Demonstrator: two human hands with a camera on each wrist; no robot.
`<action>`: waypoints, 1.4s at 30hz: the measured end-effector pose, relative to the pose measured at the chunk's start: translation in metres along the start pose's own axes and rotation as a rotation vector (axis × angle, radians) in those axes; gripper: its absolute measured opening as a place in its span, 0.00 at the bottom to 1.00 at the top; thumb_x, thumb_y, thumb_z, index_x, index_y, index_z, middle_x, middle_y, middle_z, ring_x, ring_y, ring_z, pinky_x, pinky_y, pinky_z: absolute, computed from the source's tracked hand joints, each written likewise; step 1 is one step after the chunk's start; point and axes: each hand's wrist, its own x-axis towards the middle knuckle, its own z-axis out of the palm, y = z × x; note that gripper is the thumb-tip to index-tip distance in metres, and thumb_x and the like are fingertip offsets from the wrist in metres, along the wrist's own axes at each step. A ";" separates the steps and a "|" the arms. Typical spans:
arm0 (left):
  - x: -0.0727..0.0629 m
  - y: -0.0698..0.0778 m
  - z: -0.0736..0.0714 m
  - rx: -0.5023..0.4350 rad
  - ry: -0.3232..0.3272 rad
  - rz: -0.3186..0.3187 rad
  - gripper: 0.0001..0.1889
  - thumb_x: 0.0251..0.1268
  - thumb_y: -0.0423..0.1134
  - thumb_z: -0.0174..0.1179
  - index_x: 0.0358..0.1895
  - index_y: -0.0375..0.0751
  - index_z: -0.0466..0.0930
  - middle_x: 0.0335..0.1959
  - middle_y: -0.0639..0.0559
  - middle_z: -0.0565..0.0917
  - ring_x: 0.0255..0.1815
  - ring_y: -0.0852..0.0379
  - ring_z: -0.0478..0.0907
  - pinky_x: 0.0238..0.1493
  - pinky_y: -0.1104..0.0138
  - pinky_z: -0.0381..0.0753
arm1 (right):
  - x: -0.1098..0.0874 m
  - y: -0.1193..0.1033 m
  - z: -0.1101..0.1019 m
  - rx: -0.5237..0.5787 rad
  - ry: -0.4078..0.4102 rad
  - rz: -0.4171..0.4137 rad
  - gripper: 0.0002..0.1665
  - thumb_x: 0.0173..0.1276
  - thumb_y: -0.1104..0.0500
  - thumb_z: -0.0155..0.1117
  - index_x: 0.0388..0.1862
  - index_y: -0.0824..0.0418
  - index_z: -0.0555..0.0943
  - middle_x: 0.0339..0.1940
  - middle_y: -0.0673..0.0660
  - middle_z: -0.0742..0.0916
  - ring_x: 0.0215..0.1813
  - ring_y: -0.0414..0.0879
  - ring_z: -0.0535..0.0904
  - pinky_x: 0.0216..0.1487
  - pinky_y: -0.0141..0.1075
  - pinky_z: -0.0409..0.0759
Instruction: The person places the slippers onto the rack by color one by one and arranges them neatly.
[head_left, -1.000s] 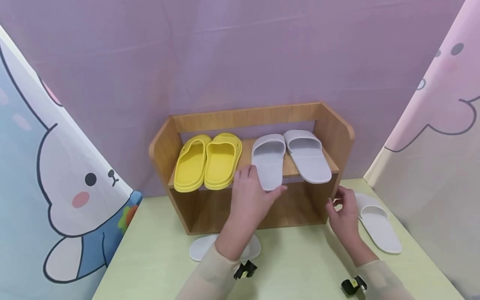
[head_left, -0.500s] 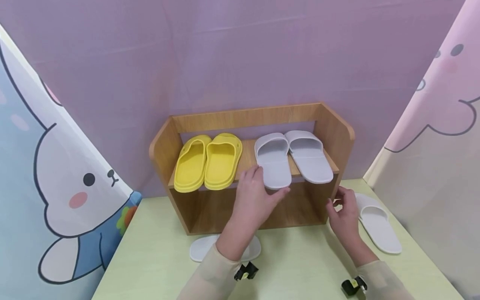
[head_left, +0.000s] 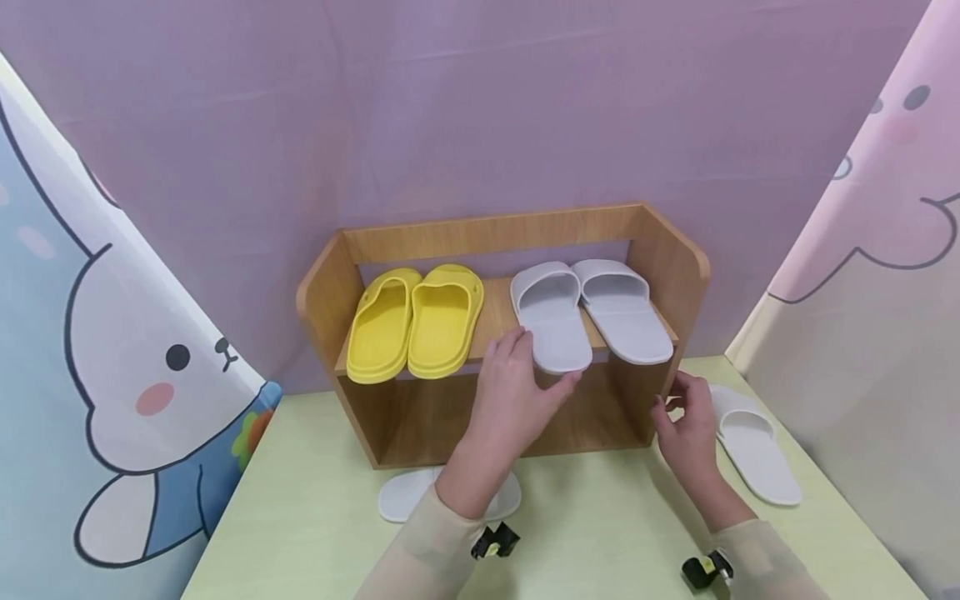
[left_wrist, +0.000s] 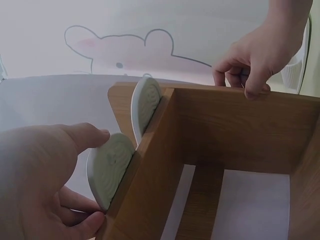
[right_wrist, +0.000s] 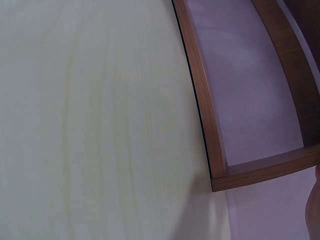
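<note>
A wooden shoe rack [head_left: 491, 237] holds a pair of light grey slippers on the right of its upper shelf. My left hand [head_left: 513, 396] holds the left grey slipper [head_left: 555, 329] by its heel end, fingers at its left edge and thumb at the heel. In the left wrist view, that slipper's ridged sole [left_wrist: 111, 167] shows between thumb and fingers. Beside it rests the other grey slipper [head_left: 626, 317], its toe side close against the first. My right hand [head_left: 692, 429] grips the front edge of the rack's right side panel, thumb on the front and fingers outside.
Yellow clogs [head_left: 381, 333] stand on the shelf's left. White footwear [head_left: 504, 497] lies before the rack, partly hidden by the left forearm. Another white slipper [head_left: 757, 454] lies right of the rack on the pale green table [head_left: 600, 525]. A purple curtain [head_left: 480, 108] hangs behind.
The left grey slipper has moved right, up against the other one, and turned with its heel toward the right. My left hand has shifted slightly right with it. The right hand has stayed put.
</note>
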 end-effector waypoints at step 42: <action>-0.045 -0.039 -0.029 -0.202 -0.041 0.033 0.37 0.67 0.51 0.80 0.75 0.43 0.79 0.73 0.53 0.79 0.74 0.52 0.73 0.74 0.52 0.80 | -0.001 0.001 0.002 0.002 0.002 0.002 0.28 0.57 0.89 0.60 0.59 0.84 0.76 0.46 0.74 0.79 0.46 0.42 0.78 0.42 0.19 0.75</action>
